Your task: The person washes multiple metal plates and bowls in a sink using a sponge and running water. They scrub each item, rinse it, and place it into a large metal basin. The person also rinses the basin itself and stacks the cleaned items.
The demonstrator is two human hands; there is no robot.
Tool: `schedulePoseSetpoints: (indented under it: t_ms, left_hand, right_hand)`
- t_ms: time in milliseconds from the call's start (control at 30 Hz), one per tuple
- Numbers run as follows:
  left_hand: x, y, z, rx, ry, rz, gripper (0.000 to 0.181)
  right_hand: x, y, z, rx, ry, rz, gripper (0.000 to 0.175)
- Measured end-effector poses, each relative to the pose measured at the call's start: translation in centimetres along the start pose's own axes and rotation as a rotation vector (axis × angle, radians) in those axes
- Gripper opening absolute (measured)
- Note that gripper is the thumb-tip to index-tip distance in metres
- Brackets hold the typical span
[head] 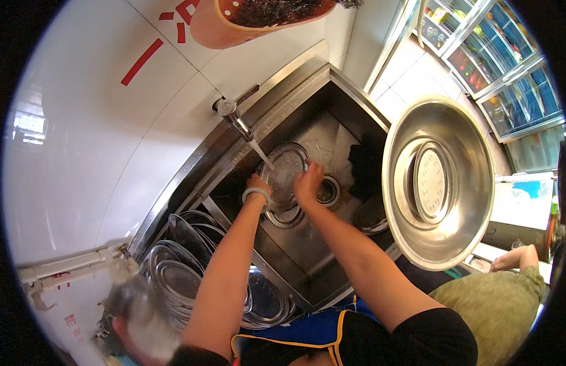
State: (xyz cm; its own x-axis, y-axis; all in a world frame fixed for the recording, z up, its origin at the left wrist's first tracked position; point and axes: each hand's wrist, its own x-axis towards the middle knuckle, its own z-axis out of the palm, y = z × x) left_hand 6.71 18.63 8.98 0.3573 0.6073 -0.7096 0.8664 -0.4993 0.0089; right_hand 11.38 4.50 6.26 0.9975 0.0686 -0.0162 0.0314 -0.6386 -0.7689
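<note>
My left hand (258, 185) and my right hand (309, 182) grip opposite sides of an oval metal plate (284, 170) inside the stainless steel sink (283, 274). Water runs from the wall faucet (237, 120) onto the plate's face. A pale bangle (247, 194) circles my left wrist. Partly covered by that plate, another metal plate (288, 221) lies on the sink floor. Just right of my right hand is the round drain (329, 190). A dark, rough-edged mass (366, 167) rests farther right in the sink; what it is I cannot tell.
Stacked metal plates (178, 279) stand left of the sink. A large steel basin (466, 201) holding an oval metal plate (430, 180) stands at right. An orange plastic holder (210, 27) hangs on the wall. Another person (489, 311) is at lower right, near glass-door refrigerators (489, 55).
</note>
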Motion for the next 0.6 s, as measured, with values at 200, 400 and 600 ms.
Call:
schedulePoseSetpoints:
  t_ms: [200, 400, 600]
  left_hand:
    - [-1.6, -0.4, -1.1, -0.324, -0.172, -0.111, 0.074]
    - [-5.9, 0.1, -6.2, -0.426, 0.041, 0.281, 0.078]
    - [-9.1, -1.6, -9.7, -1.068, -0.273, 0.336, 0.089]
  right_hand:
    - [-0.8, 0.9, 0.8, 0.2, -0.02, 0.242, 0.026]
    - [-0.7, -0.7, 0.3, 0.436, -0.096, 0.299, 0.048]
    - [-0.1, -4.9, -0.2, 0.473, -0.218, 0.357, 0.057]
